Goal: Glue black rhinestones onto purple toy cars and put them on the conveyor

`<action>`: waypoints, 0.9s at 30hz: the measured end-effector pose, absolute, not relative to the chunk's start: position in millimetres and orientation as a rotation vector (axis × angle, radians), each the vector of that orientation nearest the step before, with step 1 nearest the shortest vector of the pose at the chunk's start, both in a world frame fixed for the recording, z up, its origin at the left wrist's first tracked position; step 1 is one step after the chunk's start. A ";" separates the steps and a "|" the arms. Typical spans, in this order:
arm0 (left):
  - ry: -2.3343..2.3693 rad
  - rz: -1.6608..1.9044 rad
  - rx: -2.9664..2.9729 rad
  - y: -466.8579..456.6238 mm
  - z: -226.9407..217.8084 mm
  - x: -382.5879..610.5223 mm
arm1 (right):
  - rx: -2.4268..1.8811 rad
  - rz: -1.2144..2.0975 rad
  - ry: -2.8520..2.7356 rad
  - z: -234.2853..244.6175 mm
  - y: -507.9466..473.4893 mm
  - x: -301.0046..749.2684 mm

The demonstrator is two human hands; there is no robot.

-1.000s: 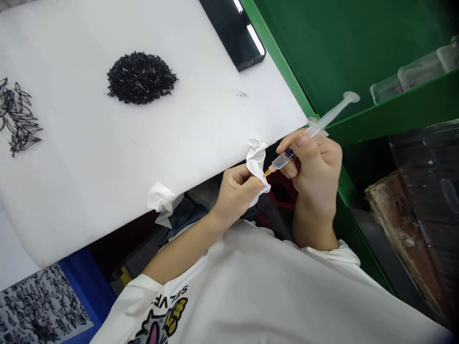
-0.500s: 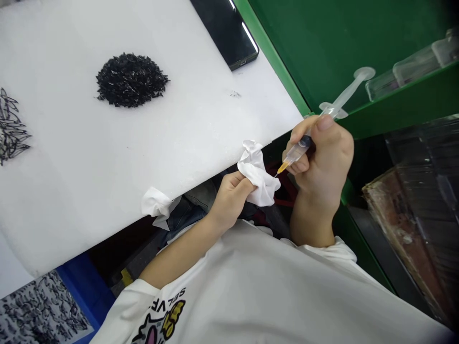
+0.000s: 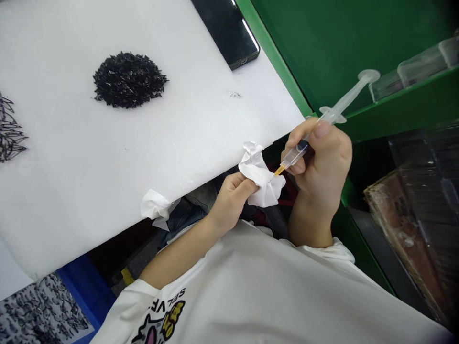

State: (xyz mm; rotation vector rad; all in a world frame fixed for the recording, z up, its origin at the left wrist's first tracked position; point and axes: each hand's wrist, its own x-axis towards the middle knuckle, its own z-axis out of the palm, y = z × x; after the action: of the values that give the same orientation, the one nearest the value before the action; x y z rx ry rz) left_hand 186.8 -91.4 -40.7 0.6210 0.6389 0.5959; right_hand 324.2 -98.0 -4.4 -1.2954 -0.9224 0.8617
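My left hand [image 3: 234, 198] pinches a crumpled white tissue [image 3: 263, 179] just off the near edge of the white work surface [image 3: 193, 129]. In my right hand [image 3: 321, 157] is a clear syringe [image 3: 296, 153] with dark liquid inside and an orange-based needle [image 3: 279, 169]. My fingers wrap round its barrel, and the plunger sticks out up and to the right. The needle tip points down-left and meets the tissue; whether it presses into it I cannot tell.
A heap of small black pieces [image 3: 129, 80] lies on the white surface, with looped black pieces [image 3: 10, 131] at its left edge. A dark phone [image 3: 229, 33] rests at the top. Another crumpled tissue [image 3: 155, 204] hangs over the near edge. Clear plastic containers [image 3: 423, 67] stand at right.
My right hand has brought the syringe's needle slightly left, from the tissue's right edge over onto the tissue. The left hand still holds the tissue, nearly in place.
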 end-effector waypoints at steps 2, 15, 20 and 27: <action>0.632 0.584 0.615 -91.4 -40.5 186.3 | -1.293 0.865 -0.949 -5.6 -97.7 325.3; 0.680 0.554 0.657 -90.2 -32.6 189.3 | -1.328 1.011 -1.016 -4.1 -93.9 326.5; 0.728 0.581 0.664 -90.8 -35.7 189.7 | -1.243 1.013 -1.005 -9.2 -92.8 323.9; 0.716 0.595 0.660 -90.6 -36.3 187.5 | -1.373 0.847 -0.994 -9.2 -88.3 322.7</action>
State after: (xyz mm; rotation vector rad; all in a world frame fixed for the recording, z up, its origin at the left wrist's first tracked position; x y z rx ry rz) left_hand 187.5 -90.6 -36.3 0.6602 0.7157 0.5949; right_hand 322.7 -88.3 -9.2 -1.3730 -0.9937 0.8472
